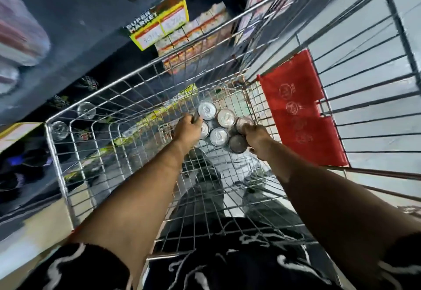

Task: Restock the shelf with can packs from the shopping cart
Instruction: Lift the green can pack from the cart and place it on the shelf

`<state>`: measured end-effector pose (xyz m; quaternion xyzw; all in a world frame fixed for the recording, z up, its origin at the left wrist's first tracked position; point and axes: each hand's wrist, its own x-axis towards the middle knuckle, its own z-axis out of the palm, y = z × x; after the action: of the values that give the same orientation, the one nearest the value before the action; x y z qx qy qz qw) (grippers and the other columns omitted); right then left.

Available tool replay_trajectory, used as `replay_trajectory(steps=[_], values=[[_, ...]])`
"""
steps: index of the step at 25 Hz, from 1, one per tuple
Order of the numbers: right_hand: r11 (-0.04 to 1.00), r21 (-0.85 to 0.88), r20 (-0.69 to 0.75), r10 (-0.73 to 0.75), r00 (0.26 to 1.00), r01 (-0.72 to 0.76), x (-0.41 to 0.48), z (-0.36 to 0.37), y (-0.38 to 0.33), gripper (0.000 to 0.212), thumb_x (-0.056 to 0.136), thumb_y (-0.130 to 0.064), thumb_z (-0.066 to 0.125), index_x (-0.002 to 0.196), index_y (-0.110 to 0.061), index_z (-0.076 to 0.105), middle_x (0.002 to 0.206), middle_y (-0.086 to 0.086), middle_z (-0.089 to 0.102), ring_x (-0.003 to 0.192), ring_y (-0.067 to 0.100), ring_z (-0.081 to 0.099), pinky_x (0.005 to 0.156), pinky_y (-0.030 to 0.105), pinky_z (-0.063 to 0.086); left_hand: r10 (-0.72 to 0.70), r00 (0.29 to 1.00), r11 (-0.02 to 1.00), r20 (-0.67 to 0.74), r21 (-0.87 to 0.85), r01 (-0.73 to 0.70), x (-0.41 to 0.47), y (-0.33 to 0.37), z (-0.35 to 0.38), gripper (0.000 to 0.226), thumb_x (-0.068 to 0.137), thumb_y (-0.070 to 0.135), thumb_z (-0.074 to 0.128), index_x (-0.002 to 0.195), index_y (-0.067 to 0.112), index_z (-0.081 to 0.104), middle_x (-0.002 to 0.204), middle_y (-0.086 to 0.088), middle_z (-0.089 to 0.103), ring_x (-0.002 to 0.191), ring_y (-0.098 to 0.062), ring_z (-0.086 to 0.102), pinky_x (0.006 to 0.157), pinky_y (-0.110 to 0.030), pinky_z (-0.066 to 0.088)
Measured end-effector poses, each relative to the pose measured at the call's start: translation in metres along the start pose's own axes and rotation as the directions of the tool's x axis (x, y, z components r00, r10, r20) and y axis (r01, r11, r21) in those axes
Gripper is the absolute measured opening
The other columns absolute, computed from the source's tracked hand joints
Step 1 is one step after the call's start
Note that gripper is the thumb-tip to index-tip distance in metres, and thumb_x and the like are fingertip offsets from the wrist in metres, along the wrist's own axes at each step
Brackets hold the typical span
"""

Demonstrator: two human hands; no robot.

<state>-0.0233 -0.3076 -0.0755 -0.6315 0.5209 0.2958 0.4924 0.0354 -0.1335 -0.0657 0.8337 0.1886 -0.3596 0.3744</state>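
Both hands reach deep into the shopping cart (pixel 59 153) for a can pack (pixel 222 128).

The can pack sits low at the far end of the cart, near the red flap (pixel 303 116). The left hand (pixel 188 130) has its fingers curled on the left edge of the pack, and the right hand (pixel 256 139) has its fingers closed on the right edge. The cans could slip apart and fall (I think the hold is only at the rims). Lifting up, the pack could bump the wire wall before it gets to the shelf (pixel 68 46).
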Motion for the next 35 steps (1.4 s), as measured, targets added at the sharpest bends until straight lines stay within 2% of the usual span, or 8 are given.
replay_trajectory(steps=[4, 8, 13, 16, 20, 24, 27, 35], values=[[0.998, -0.061, -0.046, -0.015, 0.999, 0.012, 0.002, 0.002, 0.002, 0.046, 0.089, -0.035, 0.049, 0.120, -0.002, 0.059, 0.111, 0.023, 0.065, 0.096, 0.040, 0.064, 0.085, 0.058, 0.054, 0.022, 0.997, 0.998, 0.070, -0.066, -0.018, 0.004, -0.001, -0.008, 0.020, 0.096, 0.026, 0.052, 0.082, 0.013, 0.059, 0.067, 0.005, 0.053, 0.057, -0.008, 0.048, 0.043, -0.018, 0.036], [0.990, -0.131, -0.058, -0.057, 0.997, 0.049, -0.002, 0.001, 0.002, 0.043, 0.087, -0.036, 0.049, 0.115, -0.004, 0.061, 0.106, 0.020, 0.065, 0.091, 0.037, 0.063, 0.084, 0.054, 0.056, -0.046, 0.994, 0.971, 0.097, -0.231, 0.068, -0.001, -0.009, -0.016, 0.014, 0.089, 0.026, 0.063, 0.091, 0.012, 0.063, 0.083, 0.000, 0.064, 0.077, -0.015, 0.061, 0.060, -0.022, 0.044], [0.897, -0.345, 0.144, -0.240, 0.960, 0.276, -0.034, -0.018, -0.029, 0.038, 0.082, -0.030, 0.059, 0.099, 0.003, 0.065, 0.096, 0.020, 0.068, 0.076, 0.029, 0.065, 0.062, 0.034, 0.055, -0.103, 0.994, 0.901, 0.029, -0.422, 0.105, -0.059, -0.023, -0.033, 0.050, 0.089, 0.041, 0.060, 0.125, 0.007, 0.055, 0.127, -0.014, 0.063, 0.105, -0.024, 0.062, 0.086, -0.032, 0.048], [0.685, -0.538, 0.273, -0.409, 0.871, 0.490, -0.066, -0.034, -0.054, 0.042, 0.091, -0.035, 0.049, 0.101, 0.002, 0.066, 0.094, 0.022, 0.066, 0.089, 0.036, 0.065, 0.072, 0.033, 0.047, -0.116, 0.987, 0.909, -0.109, -0.413, 0.062, -0.097, -0.016, -0.046, 0.067, 0.083, 0.056, 0.059, 0.129, 0.008, 0.054, 0.134, -0.014, 0.059, 0.119, -0.032, 0.057, 0.096, -0.039, 0.044], [0.261, -0.652, 0.409, -0.670, 0.620, 0.712, -0.125, -0.066, -0.088, 0.047, 0.097, -0.039, 0.040, 0.096, 0.000, 0.066, 0.104, 0.029, 0.066, 0.103, 0.039, 0.062, 0.080, 0.036, 0.046, -0.059, 0.930, 0.885, -0.364, -0.451, -0.120, -0.150, 0.009, -0.071, 0.038, 0.081, 0.052, 0.067, 0.072, 0.016, 0.057, 0.081, -0.009, 0.065, 0.081, -0.025, 0.060, 0.074, -0.035, 0.045], [0.155, -0.510, 0.343, -0.865, 0.365, 0.846, -0.182, -0.099, -0.126, 0.043, 0.089, -0.048, 0.051, 0.091, -0.008, 0.068, 0.095, 0.018, 0.071, 0.097, 0.033, 0.066, 0.071, 0.031, 0.043, -0.023, 0.840, 0.776, -0.542, -0.539, -0.327, -0.198, 0.047, -0.099, 0.045, 0.067, 0.055, 0.075, 0.060, 0.016, 0.052, 0.076, -0.012, 0.062, 0.074, -0.025, 0.059, 0.072, -0.040, 0.051], [0.099, -0.356, 0.270, -0.941, 0.203, 0.929, -0.227, -0.122, -0.154, 0.032, 0.083, -0.049, 0.059, 0.085, -0.018, 0.069, 0.079, -0.002, 0.067, 0.087, 0.019, 0.063, 0.069, 0.026, 0.040, -0.010, 0.796, 0.628, -0.605, -0.624, -0.466, -0.234, 0.084, -0.123, 0.032, 0.060, 0.048, 0.075, 0.075, 0.020, 0.066, 0.104, -0.005, 0.072, 0.103, -0.029, 0.067, 0.092, -0.046, 0.052], [0.170, -0.026, 0.040, -0.985, 0.171, 0.985, -0.286, -0.134, -0.224, 0.043, 0.072, -0.050, 0.069, 0.097, -0.015, 0.073, 0.106, -0.001, 0.072, 0.100, 0.015, 0.066, 0.093, 0.039, 0.052, 0.038, 0.753, 0.496, -0.657, -0.642, -0.585, -0.277, 0.152, -0.180, 0.074, 0.044, 0.040, 0.074, 0.109, 0.007, 0.065, 0.105, -0.013, 0.071, 0.096, -0.030, 0.068, 0.088, -0.051, 0.053]])
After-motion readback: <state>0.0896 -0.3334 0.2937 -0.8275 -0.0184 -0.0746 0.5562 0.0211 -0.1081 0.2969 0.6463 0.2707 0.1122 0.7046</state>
